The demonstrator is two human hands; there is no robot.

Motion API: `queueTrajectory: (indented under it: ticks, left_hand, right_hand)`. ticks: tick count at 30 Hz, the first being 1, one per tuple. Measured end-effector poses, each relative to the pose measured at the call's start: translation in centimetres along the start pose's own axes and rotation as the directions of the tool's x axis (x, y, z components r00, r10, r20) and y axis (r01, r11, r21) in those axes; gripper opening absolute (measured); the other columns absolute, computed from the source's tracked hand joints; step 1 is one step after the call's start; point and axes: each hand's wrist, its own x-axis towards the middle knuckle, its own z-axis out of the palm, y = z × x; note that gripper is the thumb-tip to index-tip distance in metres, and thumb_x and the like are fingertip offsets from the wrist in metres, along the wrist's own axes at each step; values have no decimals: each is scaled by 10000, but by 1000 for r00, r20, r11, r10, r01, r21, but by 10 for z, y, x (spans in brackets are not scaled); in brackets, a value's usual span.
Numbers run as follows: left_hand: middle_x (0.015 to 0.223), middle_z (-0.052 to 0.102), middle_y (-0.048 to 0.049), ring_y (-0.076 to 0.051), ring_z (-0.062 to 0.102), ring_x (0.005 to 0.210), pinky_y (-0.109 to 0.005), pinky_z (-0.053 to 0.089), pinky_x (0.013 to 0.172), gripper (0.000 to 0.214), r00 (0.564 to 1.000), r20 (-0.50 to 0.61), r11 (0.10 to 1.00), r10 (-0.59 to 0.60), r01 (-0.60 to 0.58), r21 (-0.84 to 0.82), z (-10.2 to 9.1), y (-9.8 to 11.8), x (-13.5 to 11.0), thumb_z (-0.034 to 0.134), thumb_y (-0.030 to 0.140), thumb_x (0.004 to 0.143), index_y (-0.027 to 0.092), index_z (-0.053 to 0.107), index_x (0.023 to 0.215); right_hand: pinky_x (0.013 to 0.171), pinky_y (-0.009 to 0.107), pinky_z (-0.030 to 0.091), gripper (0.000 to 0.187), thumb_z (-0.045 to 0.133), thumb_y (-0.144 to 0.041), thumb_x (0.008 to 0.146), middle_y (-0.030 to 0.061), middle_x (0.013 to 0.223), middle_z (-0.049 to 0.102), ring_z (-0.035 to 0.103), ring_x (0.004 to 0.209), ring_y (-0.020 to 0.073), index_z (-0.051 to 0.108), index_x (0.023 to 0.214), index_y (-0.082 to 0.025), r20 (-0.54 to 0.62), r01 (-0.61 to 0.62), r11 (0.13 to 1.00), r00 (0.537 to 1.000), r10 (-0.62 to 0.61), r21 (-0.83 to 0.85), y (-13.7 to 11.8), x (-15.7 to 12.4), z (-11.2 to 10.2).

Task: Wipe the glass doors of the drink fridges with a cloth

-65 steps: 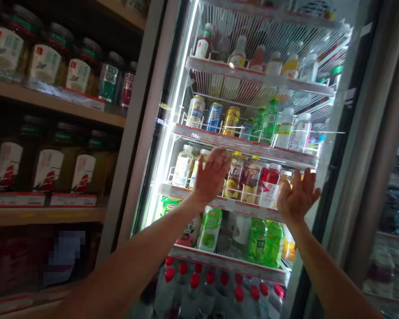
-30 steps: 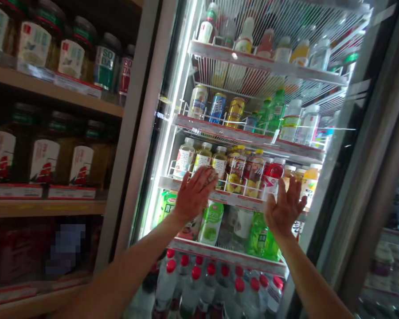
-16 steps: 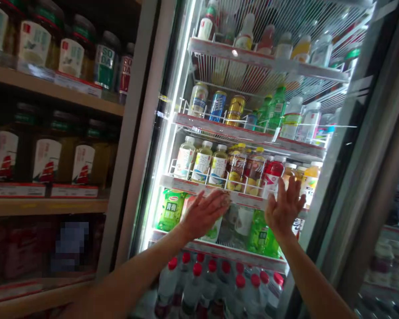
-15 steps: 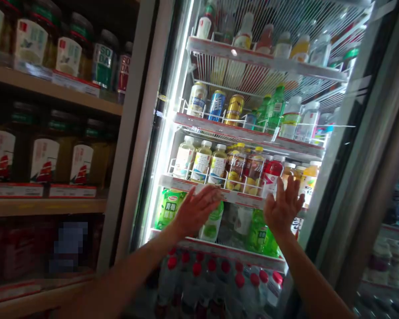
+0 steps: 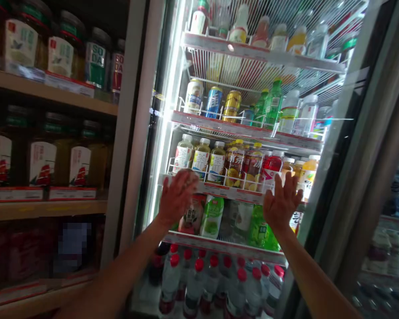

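My left hand (image 5: 178, 197) is raised before the lower left of the lit fridge, empty and open, its fingers slightly blurred. Behind it show a dark-labelled drink container (image 5: 193, 216) and a green carton (image 5: 213, 217). To the right, my right hand (image 5: 282, 201) is held up with its fingers spread, holding nothing. It covers part of a red drink bottle (image 5: 271, 168) and lies near a green bottle (image 5: 260, 230). Tea bottles with white caps (image 5: 217, 163) stand between the hands on the shelf behind. Whether either hand touches the glass, I cannot tell.
Higher fridge shelves hold a blue can (image 5: 214, 103), a gold can (image 5: 232, 106) and several bottles. Red-capped water bottles (image 5: 194, 283) fill the bottom. At left, wooden shelving (image 5: 53, 208) carries dark bottles; a metal frame (image 5: 362, 177) stands at right.
My left hand has moved left and slightly up, uncovering the green carton and a dark-labelled container. My right hand stays nearly in place. The view has shifted slightly.
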Motion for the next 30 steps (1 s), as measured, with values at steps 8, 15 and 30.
queueTrajectory:
  ticks: [8,15,30]
  left_hand:
    - [1344,521,-32,-216,254,1388,-429,218,1131,354,958,58,959,279,-275,-76,5,32,-11,484,171,841,255,558,1177]
    - [1418,418,-121,-213,222,1401,-460,174,1134,371,999,-22,996,-46,48,80,-15,-19,-19,487,157,844,222,526,1206]
    - [1434,390,-135,-255,223,1398,-471,240,1100,381,993,-87,996,-83,85,27,-8,-8,-6,462,146,846,187,513,1222]
  right_hand:
    - [1091,534,175,530,330,-323,895,162,1483,318,215,1406,275,348,1404,-175,-34,7,1000,999,-7,-4,-1,-2,2]
    - [1101,520,175,526,334,-328,901,149,1480,333,221,1406,268,347,1407,-188,-27,-3,1000,1000,3,-10,-2,-4,1]
    - [1097,515,176,556,391,-281,890,139,1491,316,233,1401,279,295,1433,-206,-57,29,999,998,-30,-18,-2,-9,3]
